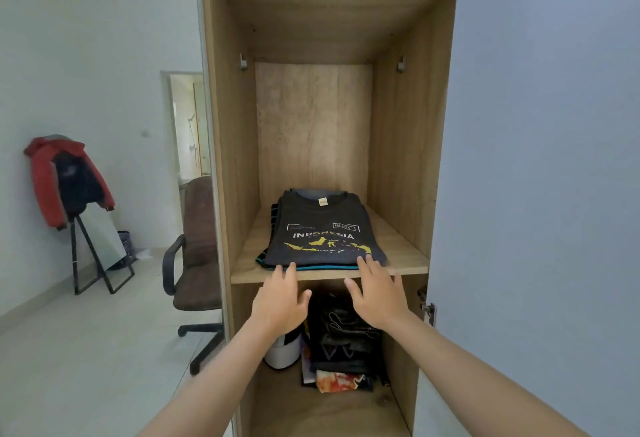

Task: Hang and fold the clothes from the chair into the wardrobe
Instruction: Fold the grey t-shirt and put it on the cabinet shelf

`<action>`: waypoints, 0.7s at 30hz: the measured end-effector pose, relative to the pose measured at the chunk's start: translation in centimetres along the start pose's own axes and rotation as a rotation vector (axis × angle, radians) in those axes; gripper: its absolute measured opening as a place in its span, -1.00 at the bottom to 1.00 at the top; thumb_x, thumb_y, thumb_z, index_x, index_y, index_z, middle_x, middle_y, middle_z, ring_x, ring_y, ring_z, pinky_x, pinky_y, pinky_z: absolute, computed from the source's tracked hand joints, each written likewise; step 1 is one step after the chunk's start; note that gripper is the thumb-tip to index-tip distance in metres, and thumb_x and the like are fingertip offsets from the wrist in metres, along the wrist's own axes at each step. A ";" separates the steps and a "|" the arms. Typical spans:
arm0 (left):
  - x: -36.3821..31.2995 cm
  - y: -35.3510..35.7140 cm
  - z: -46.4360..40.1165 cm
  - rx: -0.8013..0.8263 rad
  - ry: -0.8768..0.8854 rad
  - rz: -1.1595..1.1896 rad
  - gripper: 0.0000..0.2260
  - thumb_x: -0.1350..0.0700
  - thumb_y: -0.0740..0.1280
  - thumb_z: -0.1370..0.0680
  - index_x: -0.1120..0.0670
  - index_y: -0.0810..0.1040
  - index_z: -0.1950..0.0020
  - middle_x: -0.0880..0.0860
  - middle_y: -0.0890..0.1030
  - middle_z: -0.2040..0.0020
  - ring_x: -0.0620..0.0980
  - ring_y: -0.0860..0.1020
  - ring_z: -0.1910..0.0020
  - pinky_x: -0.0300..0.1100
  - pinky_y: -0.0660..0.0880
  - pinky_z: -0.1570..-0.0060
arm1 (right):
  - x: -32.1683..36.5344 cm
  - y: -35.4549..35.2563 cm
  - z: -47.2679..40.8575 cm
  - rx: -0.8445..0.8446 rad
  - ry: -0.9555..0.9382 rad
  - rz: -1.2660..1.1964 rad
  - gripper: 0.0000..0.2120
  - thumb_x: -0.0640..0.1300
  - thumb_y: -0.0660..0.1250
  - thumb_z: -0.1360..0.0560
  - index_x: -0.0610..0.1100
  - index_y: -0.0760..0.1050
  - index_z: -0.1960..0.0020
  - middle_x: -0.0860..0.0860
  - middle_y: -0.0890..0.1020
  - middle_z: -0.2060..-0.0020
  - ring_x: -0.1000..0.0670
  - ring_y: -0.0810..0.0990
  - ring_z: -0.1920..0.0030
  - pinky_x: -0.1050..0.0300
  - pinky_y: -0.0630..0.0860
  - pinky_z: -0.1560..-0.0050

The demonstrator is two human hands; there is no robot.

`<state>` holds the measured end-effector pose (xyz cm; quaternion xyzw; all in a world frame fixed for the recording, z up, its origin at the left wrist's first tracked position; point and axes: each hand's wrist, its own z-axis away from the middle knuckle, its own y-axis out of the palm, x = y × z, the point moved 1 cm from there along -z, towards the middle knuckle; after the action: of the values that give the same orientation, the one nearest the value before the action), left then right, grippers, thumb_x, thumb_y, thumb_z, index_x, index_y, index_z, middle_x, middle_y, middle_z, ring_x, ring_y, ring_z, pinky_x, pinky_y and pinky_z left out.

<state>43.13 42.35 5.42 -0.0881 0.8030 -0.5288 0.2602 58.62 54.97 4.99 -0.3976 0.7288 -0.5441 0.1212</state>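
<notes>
Shirts (320, 236) lie folded in a short stack on the middle shelf (401, 256) of the wardrobe (228, 146), a dark one with a yellow map print on top, its near edge just behind the shelf's front lip. Both hands reach toward that edge with fingers straight and spread, gripping nothing: the left hand (282, 300) has its fingertips at the left near corner, the right hand (375, 293) rests its fingertips on the right near corner. The step looks like squaring the stack on the shelf. Done well, both palms should push evenly so the pile slides back without the top shirt skewing or the striped layers underneath fanning out. Below, darker clothes (343, 343) sit heaped in the lower compartment. Far left, the chair (194, 256) stands bare of clothes, and a red jacket (65, 180) hangs over a leaning mirror (104, 239).
</notes>
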 end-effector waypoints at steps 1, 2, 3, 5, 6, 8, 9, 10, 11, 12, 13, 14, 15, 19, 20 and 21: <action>-0.2 -0.3 1.1 0.019 0.007 0.035 -0.39 -0.10 0.17 -0.58 0.10 0.03 -0.54 0.17 0.18 -0.50 0.17 0.26 -0.43 0.01 0.35 -0.31 | 0.1 -0.7 1.1 0.011 0.016 -0.049 -0.41 0.17 0.00 -0.62 -0.07 0.00 -0.56 -0.06 0.10 -0.55 -0.07 0.08 -0.54 -0.24 0.09 -0.47; -0.4 -0.6 2.3 0.026 0.026 0.068 -0.40 -0.08 0.20 -0.58 0.12 0.07 -0.52 0.17 0.22 -0.47 0.16 0.29 -0.40 0.00 0.38 -0.28 | 0.3 -1.5 2.4 0.009 0.024 -0.080 -0.40 0.15 0.04 -0.62 -0.08 0.01 -0.56 -0.07 0.12 -0.55 -0.08 0.11 -0.53 -0.23 0.14 -0.46; -0.7 -0.8 3.7 0.023 0.055 0.112 -0.43 -0.04 0.22 -0.58 0.14 0.11 -0.49 0.17 0.24 -0.44 0.15 0.31 -0.37 -0.02 0.39 -0.27 | 0.6 -2.2 3.8 -0.004 0.025 -0.095 -0.40 0.13 0.08 -0.61 -0.08 0.02 -0.56 -0.07 0.15 -0.54 -0.09 0.16 -0.51 -0.21 0.20 -0.44; -1.3 -1.1 6.6 -0.013 0.131 0.226 -0.43 0.02 0.26 -0.57 0.15 0.11 -0.49 0.14 0.22 -0.45 0.11 0.27 -0.41 -0.06 0.33 -0.34 | 1.4 -3.8 6.9 -0.055 0.029 -0.113 -0.40 0.08 0.14 -0.60 -0.08 0.04 -0.55 -0.07 0.22 -0.51 -0.11 0.27 -0.46 -0.12 0.35 -0.36; -1.6 -1.3 8.1 -0.035 0.173 0.267 -0.41 0.04 0.27 -0.56 0.14 0.08 -0.51 0.13 0.19 -0.48 0.09 0.20 -0.46 -0.07 0.27 -0.40 | 1.9 -4.7 8.4 -0.078 0.036 -0.118 -0.40 0.06 0.16 -0.60 -0.07 0.05 -0.55 -0.06 0.25 -0.49 -0.11 0.32 -0.42 -0.07 0.40 -0.30; -2.6 -1.8 11.1 -0.074 0.248 0.321 -0.37 0.06 0.28 -0.56 0.12 0.04 -0.53 0.08 0.13 -0.52 0.02 0.07 -0.52 -0.13 0.11 -0.46 | 2.6 -6.7 11.6 -0.108 0.025 -0.096 -0.40 0.03 0.18 -0.59 -0.06 0.05 -0.55 -0.05 0.30 -0.45 -0.09 0.39 -0.37 -0.01 0.44 -0.23; -3.2 -1.9 12.6 -0.090 0.279 0.342 -0.37 0.06 0.28 -0.56 0.10 0.05 -0.54 0.05 0.12 -0.53 -0.01 0.05 -0.52 -0.18 0.07 -0.44 | 2.8 -7.8 13.1 -0.127 0.006 -0.077 -0.41 0.02 0.19 -0.59 -0.06 0.06 -0.54 -0.05 0.33 -0.43 -0.08 0.39 -0.36 0.02 0.44 -0.22; -4.0 -1.9 14.0 -0.099 0.306 0.361 -0.38 0.04 0.29 -0.56 0.08 0.07 -0.54 0.03 0.13 -0.53 -0.03 0.06 -0.52 -0.23 0.06 -0.41 | 2.7 -8.9 14.7 -0.155 -0.011 -0.069 -0.41 0.00 0.19 -0.58 -0.07 0.08 -0.54 -0.05 0.35 -0.42 -0.07 0.40 -0.35 0.04 0.43 -0.22; -5.0 -1.8 15.5 -0.098 0.331 0.379 -0.38 0.02 0.29 -0.55 0.07 0.08 -0.53 0.02 0.13 -0.52 -0.04 0.08 -0.51 -0.25 0.06 -0.38 | 2.5 -10.1 16.3 -0.187 -0.017 -0.075 -0.43 0.00 0.20 -0.58 -0.08 0.12 -0.53 -0.06 0.38 -0.40 -0.06 0.40 -0.34 0.07 0.43 -0.20; -6.1 -1.7 16.8 -0.082 0.359 0.397 -0.39 0.00 0.29 -0.55 0.06 0.10 -0.53 0.02 0.14 -0.52 -0.04 0.09 -0.50 -0.26 0.07 -0.38 | 2.3 -11.3 18.1 -0.226 -0.021 -0.084 -0.44 -0.01 0.21 -0.58 -0.09 0.15 -0.52 -0.06 0.40 -0.38 -0.06 0.41 -0.33 0.09 0.43 -0.19; -7.3 -1.7 18.0 -0.056 0.392 0.417 -0.39 -0.02 0.29 -0.55 0.05 0.10 -0.52 0.01 0.15 -0.52 -0.04 0.11 -0.50 -0.24 0.09 -0.39 | 2.0 -12.5 19.8 -0.266 -0.030 -0.086 -0.45 -0.02 0.22 -0.57 -0.10 0.18 -0.51 -0.05 0.42 -0.36 -0.06 0.41 -0.33 0.11 0.42 -0.18; -8.7 -1.6 19.2 -0.027 0.426 0.438 -0.39 -0.03 0.29 -0.55 0.04 0.10 -0.52 -0.01 0.15 -0.51 -0.05 0.11 -0.49 -0.23 0.11 -0.39 | 1.6 -13.7 21.6 -0.307 -0.049 -0.075 -0.46 -0.03 0.23 -0.57 -0.11 0.20 -0.50 -0.05 0.43 -0.35 -0.06 0.42 -0.33 0.16 0.41 -0.17; -10.3 -1.5 20.3 -0.008 0.461 0.460 -0.39 -0.03 0.29 -0.55 0.04 0.11 -0.52 -0.03 0.16 -0.50 -0.06 0.13 -0.48 -0.25 0.12 -0.38 | 1.1 -14.8 23.2 -0.342 -0.070 -0.054 -0.47 -0.04 0.23 -0.56 -0.12 0.23 -0.49 -0.05 0.44 -0.35 -0.06 0.42 -0.32 0.20 0.39 -0.15; -16.9 -1.1 23.5 -0.031 0.617 0.522 -0.44 -0.03 0.30 -0.54 0.01 0.17 -0.48 -0.08 0.25 -0.43 -0.12 0.21 -0.42 -0.36 0.14 -0.26 | -2.3 -19.3 28.7 -0.474 -0.088 0.028 -0.48 -0.02 0.23 -0.51 -0.15 0.32 -0.43 -0.07 0.52 -0.23 -0.07 0.50 -0.19 0.20 0.44 -0.01; -18.6 -0.8 24.1 -0.033 0.649 0.540 -0.45 -0.03 0.30 -0.54 0.01 0.18 -0.47 -0.08 0.26 -0.42 -0.14 0.21 -0.41 -0.36 0.15 -0.27 | -3.4 -20.5 29.8 -0.508 -0.083 0.042 -0.49 -0.02 0.24 -0.51 -0.15 0.34 -0.42 -0.07 0.54 -0.19 -0.06 0.52 -0.15 0.17 0.50 0.00; -20.3 -0.6 24.6 -0.032 0.675 0.564 -0.46 -0.03 0.30 -0.54 0.01 0.19 -0.47 -0.08 0.27 -0.42 -0.15 0.22 -0.40 -0.35 0.17 -0.29 | -4.5 -21.6 30.8 -0.551 -0.087 0.060 -0.52 -0.03 0.24 -0.51 -0.16 0.37 -0.40 -0.06 0.56 -0.15 -0.05 0.54 -0.09 0.12 0.54 0.02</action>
<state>72.84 30.78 5.07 0.3080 0.8439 -0.4236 0.1161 90.02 34.79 11.43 -0.4166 0.8549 -0.3043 0.0559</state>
